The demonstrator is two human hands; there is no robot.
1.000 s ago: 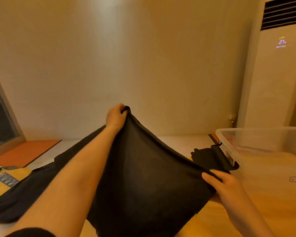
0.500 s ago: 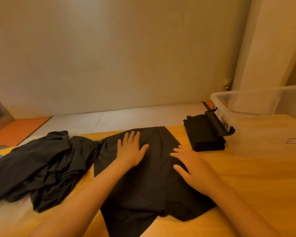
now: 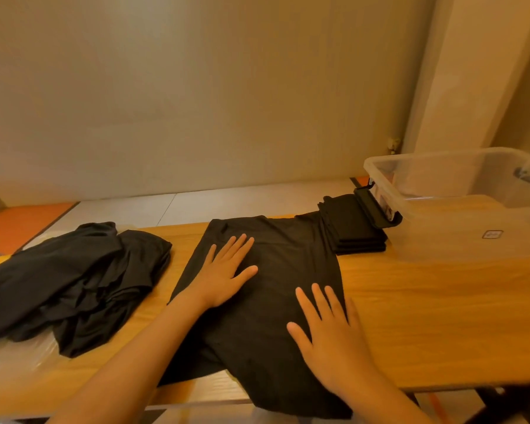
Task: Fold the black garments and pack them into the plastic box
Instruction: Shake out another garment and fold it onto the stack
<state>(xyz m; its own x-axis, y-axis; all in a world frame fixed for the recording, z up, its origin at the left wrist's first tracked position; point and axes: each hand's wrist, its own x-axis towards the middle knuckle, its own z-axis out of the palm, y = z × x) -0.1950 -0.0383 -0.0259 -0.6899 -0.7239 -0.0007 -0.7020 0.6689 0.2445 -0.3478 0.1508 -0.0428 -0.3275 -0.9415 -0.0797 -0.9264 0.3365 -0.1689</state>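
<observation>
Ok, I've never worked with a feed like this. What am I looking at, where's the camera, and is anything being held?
There is no machine: a person works with bare hands, and the one camera sits on their head, looking forward and down. On the wooden table, the left hand and right hand press flat on a spread black garment; nothing is gripped. A loose pile of black garments lies to the left. A folded stack sits beside the clear plastic box on the right.
</observation>
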